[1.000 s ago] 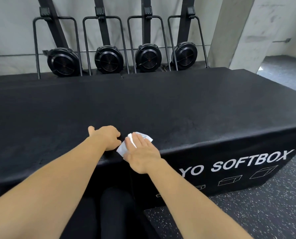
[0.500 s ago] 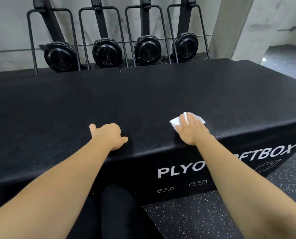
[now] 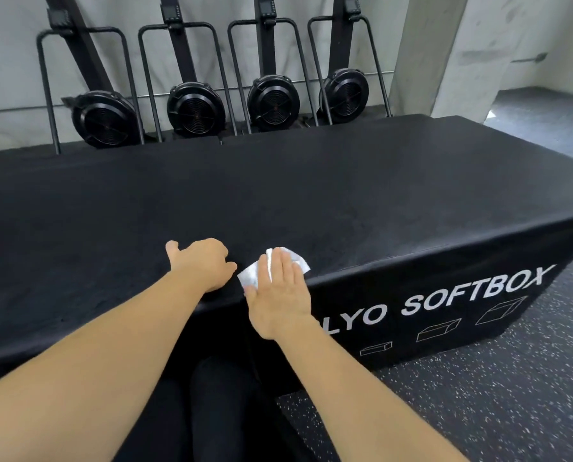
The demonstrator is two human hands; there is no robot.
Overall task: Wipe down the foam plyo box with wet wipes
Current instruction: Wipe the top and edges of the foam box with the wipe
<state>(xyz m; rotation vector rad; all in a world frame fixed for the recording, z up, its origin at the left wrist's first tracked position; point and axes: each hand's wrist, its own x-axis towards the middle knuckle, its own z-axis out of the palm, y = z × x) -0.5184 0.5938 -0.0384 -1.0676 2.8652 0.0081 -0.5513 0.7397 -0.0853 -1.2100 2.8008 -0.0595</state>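
A large black foam plyo box (image 3: pixel 311 188) fills the middle of the view, with white lettering "SOFTBOX" on its near side. My right hand (image 3: pixel 280 291) lies flat with straight fingers on a white wet wipe (image 3: pixel 250 276), pressing it onto the box top near the front edge. Beside it, my left hand (image 3: pixel 203 263) rests on the box top with its fingers curled under and nothing in it. The two hands are almost touching.
Several black fan machines (image 3: pixel 273 100) stand upright in metal racks against the grey wall behind the box. A concrete pillar (image 3: pixel 445 51) rises at the back right. Speckled black rubber floor (image 3: pixel 478 395) lies to the right of the box. My dark trouser legs (image 3: pixel 218 411) are below.
My right hand slid the wipe out to the right along the front edge, then back left until it sits next to my left hand. The left hand stayed in place.
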